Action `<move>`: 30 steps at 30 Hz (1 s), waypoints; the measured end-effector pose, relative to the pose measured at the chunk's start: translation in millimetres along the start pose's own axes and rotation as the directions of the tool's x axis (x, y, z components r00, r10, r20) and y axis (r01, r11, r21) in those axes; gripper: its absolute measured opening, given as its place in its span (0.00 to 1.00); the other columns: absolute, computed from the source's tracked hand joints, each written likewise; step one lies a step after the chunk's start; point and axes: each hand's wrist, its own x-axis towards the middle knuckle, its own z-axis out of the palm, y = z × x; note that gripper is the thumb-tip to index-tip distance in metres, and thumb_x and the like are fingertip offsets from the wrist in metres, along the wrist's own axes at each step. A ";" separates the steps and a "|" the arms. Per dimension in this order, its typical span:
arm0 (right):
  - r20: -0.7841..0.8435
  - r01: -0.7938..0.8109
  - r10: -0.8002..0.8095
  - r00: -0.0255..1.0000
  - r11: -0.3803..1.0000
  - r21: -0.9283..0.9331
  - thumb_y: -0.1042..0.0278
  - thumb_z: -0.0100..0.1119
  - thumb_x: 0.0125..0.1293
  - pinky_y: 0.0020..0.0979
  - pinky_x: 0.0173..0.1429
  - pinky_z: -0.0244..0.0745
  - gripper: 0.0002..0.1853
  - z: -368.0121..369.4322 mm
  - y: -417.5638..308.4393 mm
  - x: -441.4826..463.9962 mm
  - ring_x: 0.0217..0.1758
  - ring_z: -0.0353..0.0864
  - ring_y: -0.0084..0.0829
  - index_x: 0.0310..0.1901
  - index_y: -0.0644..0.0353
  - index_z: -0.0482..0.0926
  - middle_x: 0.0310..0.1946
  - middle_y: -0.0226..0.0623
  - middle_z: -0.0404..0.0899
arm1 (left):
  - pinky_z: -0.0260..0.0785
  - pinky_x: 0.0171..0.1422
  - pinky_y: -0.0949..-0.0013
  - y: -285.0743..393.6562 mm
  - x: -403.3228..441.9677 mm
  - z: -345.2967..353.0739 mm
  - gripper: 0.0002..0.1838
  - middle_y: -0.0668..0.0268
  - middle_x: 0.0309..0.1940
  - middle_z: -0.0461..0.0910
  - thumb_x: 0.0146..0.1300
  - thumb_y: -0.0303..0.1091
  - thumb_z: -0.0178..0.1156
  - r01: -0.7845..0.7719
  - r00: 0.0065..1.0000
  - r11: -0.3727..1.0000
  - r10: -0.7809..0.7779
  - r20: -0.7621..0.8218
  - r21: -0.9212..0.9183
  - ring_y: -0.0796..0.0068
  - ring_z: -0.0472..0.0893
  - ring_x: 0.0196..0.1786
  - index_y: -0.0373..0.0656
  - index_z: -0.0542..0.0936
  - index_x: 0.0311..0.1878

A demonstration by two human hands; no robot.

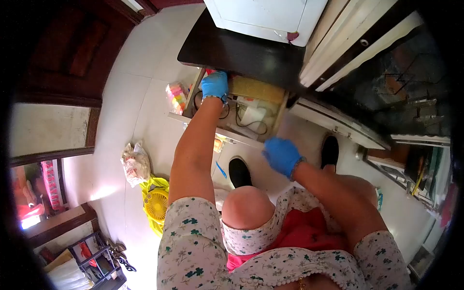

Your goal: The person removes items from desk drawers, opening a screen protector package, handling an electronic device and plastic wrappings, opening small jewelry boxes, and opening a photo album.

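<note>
A drawer [246,139] is pulled out under a dark tabletop [241,50]. Inside lie a dark cable, a white item [253,115] and a yellowish box [257,89]. My left hand [215,86], in a blue glove, reaches into the back left part of the drawer beside something red; its fingertips are hidden. Just outside the drawer's front right corner is my right hand [282,155], also blue-gloved, with its fingers bent and hidden from view.
A white appliance [263,17] stands on the tabletop. On the floor are a colourful packet [177,97], a plastic bag [136,164], a yellow fan [156,205] and a blue strip [221,169]. An open cabinet door [338,122] is at the right.
</note>
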 end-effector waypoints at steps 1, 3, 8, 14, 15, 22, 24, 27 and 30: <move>0.040 -0.027 0.026 0.999 0.999 0.021 0.61 0.52 0.61 0.46 0.42 0.71 0.11 0.4 -0.2 2.0 0.37 0.76 0.49 0.34 0.61 0.75 0.34 0.49 0.76 | 0.74 0.38 0.59 -0.6 0.4 0.0 0.10 0.56 0.33 0.81 0.58 0.34 0.50 0.004 0.998 0.999 -0.006 0.067 0.035 0.57 0.82 0.36 0.47 0.79 0.40; 0.083 -0.055 0.052 0.995 0.998 0.039 0.62 0.52 0.61 0.46 0.42 0.71 0.10 1.8 1.8 2.3 0.38 0.76 0.49 0.34 0.61 0.75 0.34 0.49 0.76 | 0.74 0.40 0.58 -0.5 0.7 1.0 0.11 0.56 0.35 0.81 0.60 0.36 0.50 0.006 0.991 0.998 -0.015 0.135 0.067 0.56 0.82 0.38 0.48 0.78 0.43; -0.003 0.047 -0.047 0.999 0.999 0.015 0.64 0.52 0.60 0.46 0.43 0.71 0.09 9.0 10.8 3.4 0.39 0.77 0.50 0.34 0.60 0.75 0.35 0.49 0.76 | 0.72 0.47 0.54 -3.8 17.8 7.6 0.19 0.54 0.43 0.79 0.64 0.48 0.43 0.070 0.983 0.989 -0.046 0.180 -0.128 0.57 0.80 0.46 0.48 0.78 0.47; -0.027 0.015 -0.016 0.999 1.000 -0.023 0.64 0.52 0.59 0.45 0.41 0.72 0.10 6.5 6.2 3.6 0.36 0.77 0.50 0.34 0.63 0.75 0.34 0.51 0.76 | 0.73 0.45 0.55 6.1 10.0 -13.7 0.18 0.56 0.44 0.80 0.62 0.41 0.43 0.119 0.961 0.986 -0.083 0.264 -0.121 0.56 0.80 0.45 0.47 0.81 0.41; -0.025 0.014 -0.014 1.000 1.000 -0.024 0.64 0.52 0.59 0.45 0.41 0.72 0.10 5.6 6.2 3.3 0.36 0.77 0.50 0.34 0.63 0.75 0.34 0.51 0.76 | 0.73 0.44 0.55 9.7 6.2 -16.0 0.17 0.56 0.43 0.80 0.62 0.40 0.43 0.089 0.948 0.991 -0.053 0.314 -0.101 0.56 0.81 0.44 0.46 0.82 0.39; -0.063 0.064 -0.064 0.996 0.998 0.001 0.64 0.53 0.59 0.46 0.42 0.71 0.09 20.3 7.5 9.4 0.37 0.77 0.50 0.36 0.60 0.75 0.35 0.49 0.76 | 0.72 0.46 0.50 15.2 -70.8 -13.4 0.24 0.53 0.39 0.80 0.66 0.45 0.37 -0.090 0.907 0.981 0.153 0.392 -0.174 0.50 0.81 0.40 0.42 0.82 0.36; -0.058 0.076 -0.076 0.995 0.997 -0.001 0.64 0.53 0.59 0.47 0.43 0.71 0.09 21.7 2.9 -1.8 0.38 0.77 0.50 0.36 0.61 0.75 0.35 0.50 0.76 | 0.72 0.44 0.52 11.0 -80.2 -36.7 0.22 0.54 0.38 0.81 0.64 0.44 0.39 -0.095 0.884 0.984 0.152 0.442 -0.148 0.52 0.81 0.41 0.43 0.82 0.37; -0.019 0.015 -0.015 1.000 0.999 -0.029 0.64 0.52 0.58 0.47 0.43 0.72 0.09 7.4 -6.3 0.2 0.38 0.78 0.51 0.37 0.60 0.75 0.36 0.51 0.77 | 0.72 0.45 0.53 -9.3 -82.5 -51.8 0.23 0.54 0.39 0.81 0.65 0.46 0.39 -0.100 0.875 0.985 0.153 0.460 -0.138 0.52 0.80 0.43 0.43 0.81 0.38; -0.056 0.000 0.001 0.998 1.000 0.007 0.64 0.52 0.58 0.47 0.43 0.73 0.10 16.1 -3.3 -1.5 0.39 0.78 0.51 0.37 0.60 0.75 0.37 0.52 0.77 | 0.70 0.48 0.52 -24.3 -107.1 -83.6 0.28 0.49 0.39 0.79 0.67 0.52 0.35 -0.008 0.859 0.985 0.094 0.504 -0.171 0.48 0.78 0.43 0.40 0.81 0.39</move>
